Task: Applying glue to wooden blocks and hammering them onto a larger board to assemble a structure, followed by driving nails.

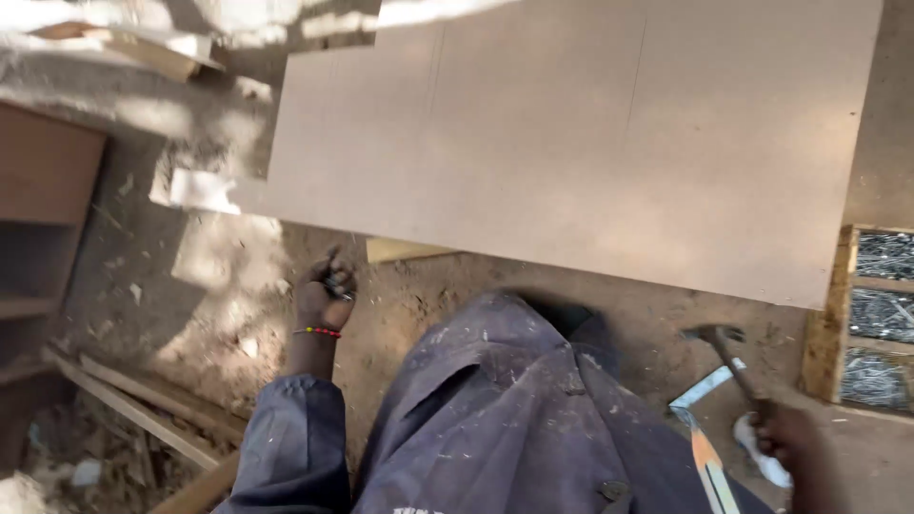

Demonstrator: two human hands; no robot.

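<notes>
I look down past my dusty blue work coat at a dirt floor. My left hand, with a beaded band at the wrist, is closed around small dark things that look like nails, just below the near edge of a large brown fibreboard sheet. My right hand at the lower right grips the wooden handle of a hammer, whose metal head points up toward the board's near right corner.
A wooden tray with compartments of nails stands at the right edge. A brown shelf unit is at the left, with loose wooden battens and debris on the ground below it. A yellowish block lies under the board.
</notes>
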